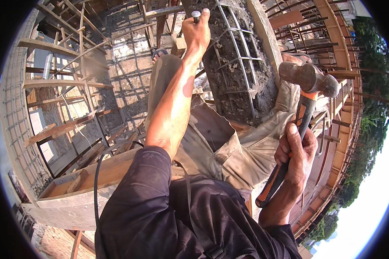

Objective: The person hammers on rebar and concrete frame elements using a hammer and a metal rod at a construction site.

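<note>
Left hand point(196, 35) is gripping round-headed metal tool point(196, 16), far side; right hand point(299, 151) is clamping hammer point(306, 111), right side. Striking is apparently underway; next blow is likely requiring square aim.

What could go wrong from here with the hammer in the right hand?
A stray swing of the hammer in the right hand might strike the left hand, whose thumb stands beside the round-headed metal piece. Anything dropped could hit the exposed toes.
</note>
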